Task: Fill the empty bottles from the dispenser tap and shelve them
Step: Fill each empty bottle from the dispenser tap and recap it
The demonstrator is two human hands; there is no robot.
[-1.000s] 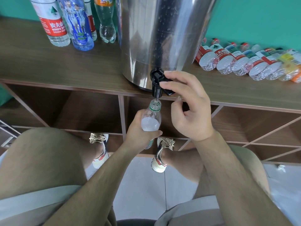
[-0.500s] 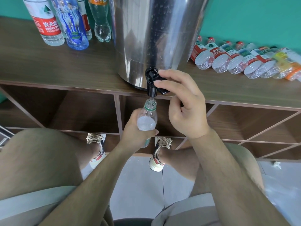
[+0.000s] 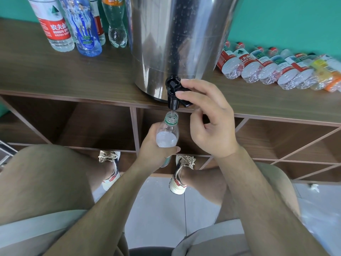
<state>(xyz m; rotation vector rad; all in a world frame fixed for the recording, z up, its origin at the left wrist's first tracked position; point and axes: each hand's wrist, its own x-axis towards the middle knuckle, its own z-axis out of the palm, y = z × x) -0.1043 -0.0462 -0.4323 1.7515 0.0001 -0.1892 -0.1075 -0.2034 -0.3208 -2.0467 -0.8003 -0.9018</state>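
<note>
A steel dispenser (image 3: pixel 177 43) stands on the wooden shelf top (image 3: pixel 73 74), its black tap (image 3: pixel 173 95) hanging over the front edge. My right hand (image 3: pixel 208 119) pinches the tap's lever with thumb and fingers. Directly below the spout, my left hand (image 3: pixel 155 150) grips a small clear bottle (image 3: pixel 168 132) with a green neck ring, mouth up. A thin stream of water runs from the tap into it, and water fills its body up to the shoulder. The bottle's lower part is hidden by my fingers.
Several upright bottles (image 3: pixel 55 28) stand left of the dispenser. A row of several empty bottles (image 3: pixel 273 69) lies on its side at the right. Open wooden cubbies (image 3: pixel 96 126) sit under the shelf top. My knees and shoes (image 3: pixel 180 174) are below, on a tiled floor.
Both hands keep their hold on tap and bottle. The camera has shifted slightly, and the water in the bottle stands about as high as before.
</note>
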